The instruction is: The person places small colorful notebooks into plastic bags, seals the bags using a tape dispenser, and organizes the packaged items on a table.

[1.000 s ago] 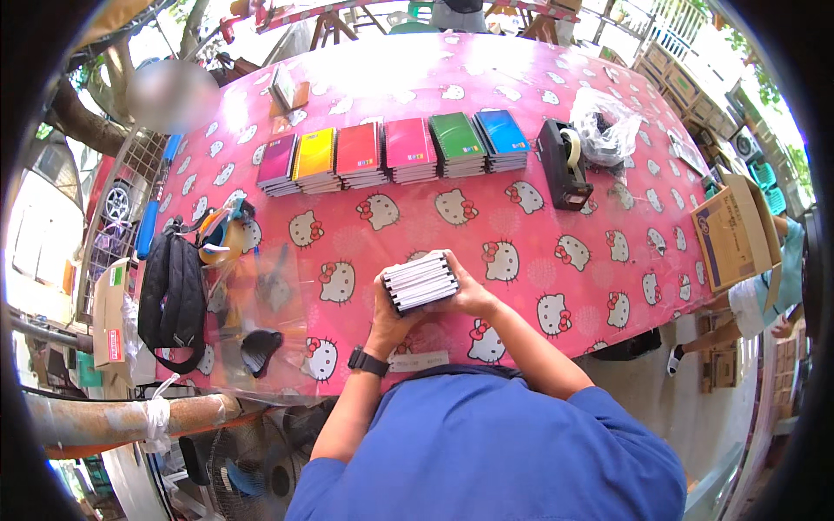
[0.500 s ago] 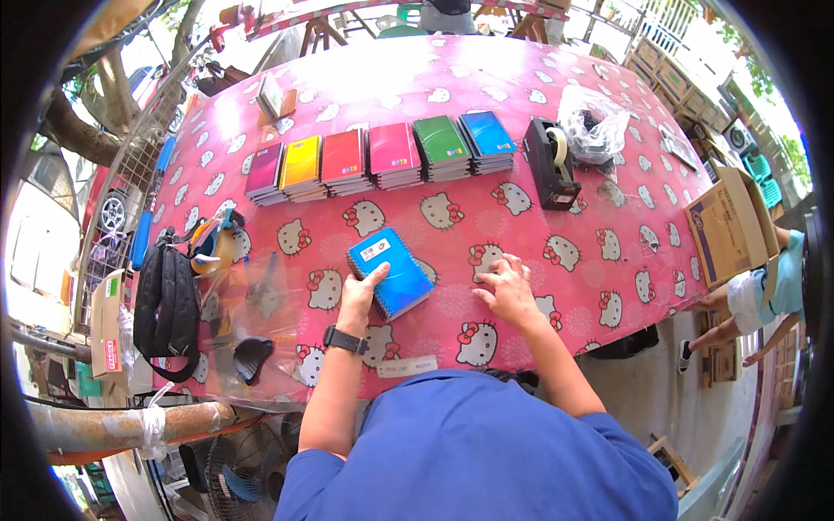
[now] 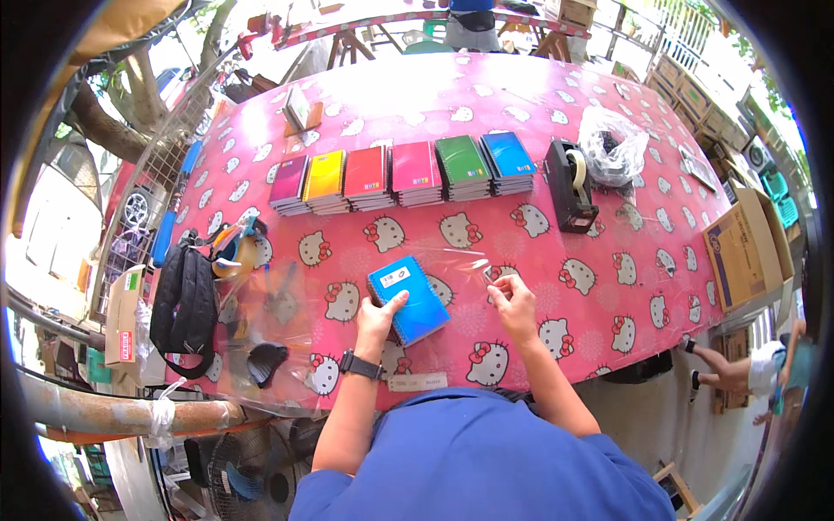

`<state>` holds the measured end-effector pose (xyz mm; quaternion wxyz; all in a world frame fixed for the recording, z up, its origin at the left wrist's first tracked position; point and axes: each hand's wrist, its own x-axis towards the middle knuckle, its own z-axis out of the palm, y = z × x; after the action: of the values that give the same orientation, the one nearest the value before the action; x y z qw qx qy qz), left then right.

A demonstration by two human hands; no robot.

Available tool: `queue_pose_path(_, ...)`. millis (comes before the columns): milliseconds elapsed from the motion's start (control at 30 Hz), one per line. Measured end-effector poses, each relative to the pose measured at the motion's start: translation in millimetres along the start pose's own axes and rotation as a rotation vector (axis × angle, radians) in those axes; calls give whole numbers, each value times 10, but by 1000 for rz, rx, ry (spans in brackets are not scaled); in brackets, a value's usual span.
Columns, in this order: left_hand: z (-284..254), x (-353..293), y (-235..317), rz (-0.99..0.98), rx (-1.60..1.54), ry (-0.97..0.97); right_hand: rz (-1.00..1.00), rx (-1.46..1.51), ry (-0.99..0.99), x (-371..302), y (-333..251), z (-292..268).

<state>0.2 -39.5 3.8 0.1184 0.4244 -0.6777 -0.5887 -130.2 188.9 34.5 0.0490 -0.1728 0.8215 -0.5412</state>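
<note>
My left hand (image 3: pixel 379 319) holds a blue spiral notebook (image 3: pixel 415 302) by its left edge, thumb on top of the cover. A white label sits near the notebook's upper left corner. To the right of it, my right hand (image 3: pixel 516 306) pinches the edge of a clear plastic film (image 3: pixel 469 263), which stretches from above the notebook toward my fingertips. Whether the film is a bag or a loose sheet I cannot make out. Behind the hands stand stacks of spiral notebooks in a row: purple (image 3: pixel 288 181), yellow (image 3: pixel 324 176), red (image 3: pixel 365 172), pink (image 3: pixel 413 168), green (image 3: pixel 459 163) and blue (image 3: pixel 507 158).
A black tape dispenser (image 3: pixel 571 195) and a clear plastic bag (image 3: pixel 612 148) stand right of the stacks. At the left lie a black backpack (image 3: pixel 184 300) and clear plastic sheeting (image 3: pixel 282 317). A cardboard box (image 3: pixel 743 252) is by the right edge, with a person beside it.
My right hand, earlier bent over the table with no film visible in it, now pinches clear plastic and draws it up. The notebook stays in my left hand. The whole view has shifted slightly.
</note>
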Motion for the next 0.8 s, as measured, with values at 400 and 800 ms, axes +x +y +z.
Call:
queue_pose_path(400,281,-371,441,227,-13,50,-889,-345,-586,-519,-505,493)
queue_pose_path(800,337,-329,75,201,-56,93,-197,25,-504,269,12,635)
